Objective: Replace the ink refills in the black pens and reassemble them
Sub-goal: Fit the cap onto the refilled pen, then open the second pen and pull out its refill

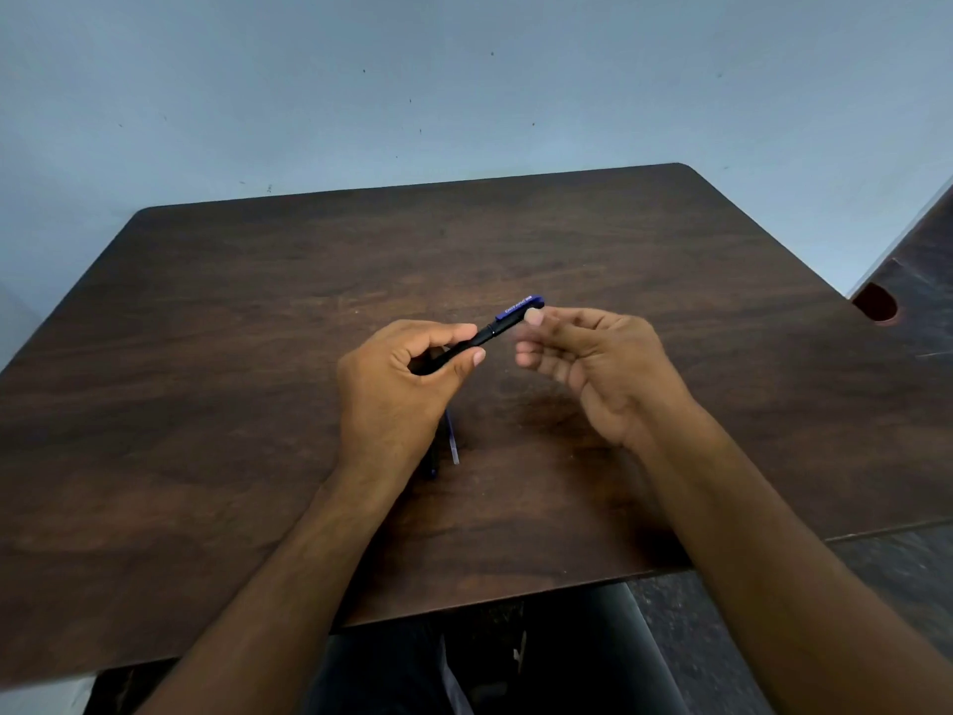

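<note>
Left hand (397, 374) around black pen (482, 339)

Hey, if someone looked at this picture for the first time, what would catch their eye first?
Most likely the black pen with its blue clip, held up over the middle of the table in the left hand. The right hand hovers just right of the clip end with loosely curled fingers, holding nothing visible. Under the left hand, a thin refill lies on the table, partly hidden.
</note>
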